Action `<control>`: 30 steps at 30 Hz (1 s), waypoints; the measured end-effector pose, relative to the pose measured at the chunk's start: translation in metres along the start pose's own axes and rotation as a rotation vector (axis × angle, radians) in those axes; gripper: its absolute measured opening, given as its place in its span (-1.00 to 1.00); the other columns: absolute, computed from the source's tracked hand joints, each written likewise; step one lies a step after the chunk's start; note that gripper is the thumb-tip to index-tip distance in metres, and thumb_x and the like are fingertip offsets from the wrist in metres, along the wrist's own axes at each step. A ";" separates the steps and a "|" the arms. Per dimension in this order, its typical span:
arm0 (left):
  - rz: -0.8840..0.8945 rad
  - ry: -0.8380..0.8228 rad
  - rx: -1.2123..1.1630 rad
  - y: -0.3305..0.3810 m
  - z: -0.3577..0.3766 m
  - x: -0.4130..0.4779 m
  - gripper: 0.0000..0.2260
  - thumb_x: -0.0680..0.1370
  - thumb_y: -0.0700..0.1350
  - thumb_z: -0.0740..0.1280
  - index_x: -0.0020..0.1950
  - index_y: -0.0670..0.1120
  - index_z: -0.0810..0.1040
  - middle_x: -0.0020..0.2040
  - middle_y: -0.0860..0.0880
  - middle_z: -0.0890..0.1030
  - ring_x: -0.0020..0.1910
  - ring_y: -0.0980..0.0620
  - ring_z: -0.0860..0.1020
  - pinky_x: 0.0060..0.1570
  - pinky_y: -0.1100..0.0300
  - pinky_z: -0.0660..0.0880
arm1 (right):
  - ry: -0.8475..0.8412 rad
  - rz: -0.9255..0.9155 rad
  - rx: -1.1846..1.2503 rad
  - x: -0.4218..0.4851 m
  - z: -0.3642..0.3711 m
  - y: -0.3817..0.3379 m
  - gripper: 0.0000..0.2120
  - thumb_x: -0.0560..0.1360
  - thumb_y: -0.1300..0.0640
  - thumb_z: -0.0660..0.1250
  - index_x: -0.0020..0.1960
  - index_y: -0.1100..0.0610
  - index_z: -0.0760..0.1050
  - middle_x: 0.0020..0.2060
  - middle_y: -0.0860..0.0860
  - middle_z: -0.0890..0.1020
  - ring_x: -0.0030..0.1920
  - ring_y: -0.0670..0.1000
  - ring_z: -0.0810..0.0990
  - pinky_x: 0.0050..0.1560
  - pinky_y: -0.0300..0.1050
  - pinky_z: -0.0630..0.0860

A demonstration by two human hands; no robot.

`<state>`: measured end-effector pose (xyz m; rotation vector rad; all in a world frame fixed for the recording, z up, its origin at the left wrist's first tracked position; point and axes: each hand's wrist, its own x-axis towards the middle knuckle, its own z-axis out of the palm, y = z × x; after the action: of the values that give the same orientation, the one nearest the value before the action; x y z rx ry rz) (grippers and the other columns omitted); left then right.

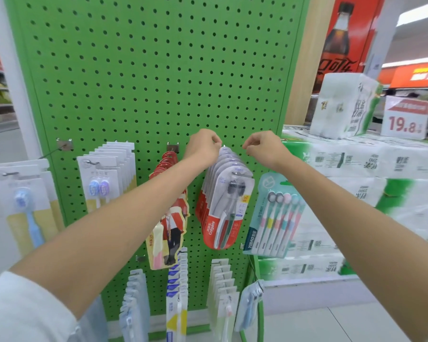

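Note:
A row of red Colgate toothbrush packs (223, 213) hangs from a metal hook on the green pegboard (143, 70). My left hand (203, 146) is at the top of that row, fingers curled and pinching the top edge of the rearmost packs beside the hook's tip (224, 145). My right hand (265, 149) is raised just right of the hook, a little apart from the packs. Its fingers are curled with the tips together, and nothing shows between them.
More hooks carry other toothbrush packs: a pastel multi-pack (274, 218) to the right, red-white packs (171, 218) to the left, white cards (109, 174) further left, and more below. Stacked tissue packs (356, 169) and a price sign (405, 117) stand on the right.

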<state>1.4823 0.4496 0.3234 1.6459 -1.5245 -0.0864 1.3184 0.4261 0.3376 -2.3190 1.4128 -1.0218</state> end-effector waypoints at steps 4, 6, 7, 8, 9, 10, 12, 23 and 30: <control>0.138 -0.005 -0.004 0.034 -0.001 -0.029 -0.82 0.64 -0.20 0.24 0.09 -0.09 0.64 0.16 -0.01 0.64 -0.09 0.09 0.59 -0.07 0.20 0.51 | 0.093 -0.024 0.027 -0.028 -0.016 0.004 -0.80 0.53 0.32 0.22 0.02 0.20 0.61 -0.28 -0.07 0.54 -0.36 -0.17 0.41 -0.39 -0.32 0.29; 0.215 -0.030 0.009 0.051 0.003 -0.042 -0.81 0.64 -0.18 0.25 0.13 -0.09 0.65 0.17 -0.01 0.64 0.03 0.04 0.61 0.08 0.12 0.53 | 0.136 -0.021 0.027 -0.043 -0.023 0.008 -0.77 0.52 0.33 0.21 0.03 0.18 0.61 -0.21 -0.02 0.59 -0.34 -0.17 0.43 -0.43 -0.38 0.30; 0.247 -0.057 0.017 0.059 0.006 -0.048 -0.81 0.64 -0.16 0.26 0.15 -0.08 0.64 0.17 -0.02 0.65 0.07 0.02 0.61 0.15 0.08 0.53 | 0.155 -0.009 0.027 -0.051 -0.027 0.012 -0.75 0.52 0.34 0.19 0.04 0.18 0.61 -0.16 0.00 0.61 -0.31 -0.12 0.47 -0.42 -0.39 0.34; 0.272 -0.091 0.039 0.067 0.010 -0.053 -0.81 0.64 -0.14 0.26 0.17 -0.08 0.64 0.18 -0.02 0.65 0.11 0.00 0.60 0.23 0.03 0.50 | 0.167 0.008 0.025 -0.058 -0.031 0.017 -0.72 0.52 0.36 0.17 0.06 0.18 0.61 -0.12 0.01 0.61 -0.24 -0.06 0.51 -0.35 -0.36 0.42; 0.293 -0.126 0.087 0.073 0.015 -0.057 -0.80 0.64 -0.11 0.26 0.18 -0.06 0.64 0.18 -0.01 0.65 0.15 -0.01 0.58 0.30 -0.03 0.44 | 0.168 0.032 0.018 -0.065 -0.035 0.022 -0.69 0.52 0.38 0.14 0.10 0.19 0.60 -0.07 0.04 0.61 -0.15 -0.01 0.54 -0.22 -0.27 0.48; 0.311 -0.156 0.157 0.077 0.020 -0.060 -0.80 0.64 -0.08 0.26 0.18 -0.05 0.64 0.18 0.00 0.65 0.20 -0.03 0.55 0.36 -0.09 0.36 | 0.155 0.058 0.007 -0.071 -0.039 0.028 -0.67 0.53 0.39 0.12 0.14 0.21 0.59 0.00 0.07 0.62 -0.08 0.02 0.55 -0.09 -0.18 0.51; 0.325 -0.198 0.288 0.080 0.030 -0.063 -0.79 0.64 -0.03 0.25 0.16 -0.03 0.64 0.19 0.00 0.64 0.26 -0.07 0.50 0.41 -0.15 0.25 | 0.101 0.102 -0.014 -0.081 -0.043 0.042 -0.64 0.54 0.39 0.09 0.22 0.23 0.55 0.13 0.12 0.61 0.04 0.06 0.56 0.05 -0.11 0.49; 0.333 -0.240 0.402 0.080 0.050 -0.066 -0.85 0.60 -0.07 0.33 0.09 -0.11 0.61 0.16 -0.08 0.62 0.30 -0.14 0.44 0.37 -0.13 0.32 | 0.095 0.158 -0.205 -0.081 -0.032 0.075 -0.76 0.54 0.23 0.24 0.14 0.13 0.61 0.09 0.12 0.64 0.15 0.18 0.54 0.21 0.14 0.47; 0.388 -0.239 0.295 0.091 0.049 -0.079 -0.90 0.65 -0.18 0.24 0.03 -0.17 0.53 -0.03 -0.10 0.60 -0.07 -0.06 0.54 0.00 0.06 0.47 | 0.093 0.098 -0.086 -0.094 -0.042 0.082 -0.86 0.58 0.22 0.24 0.12 0.20 0.46 -0.03 0.09 0.56 -0.03 0.13 0.54 0.04 0.05 0.49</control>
<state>1.3638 0.5008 0.3106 1.5701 -2.0967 0.1644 1.2069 0.4714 0.2836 -2.2617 1.6195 -1.0731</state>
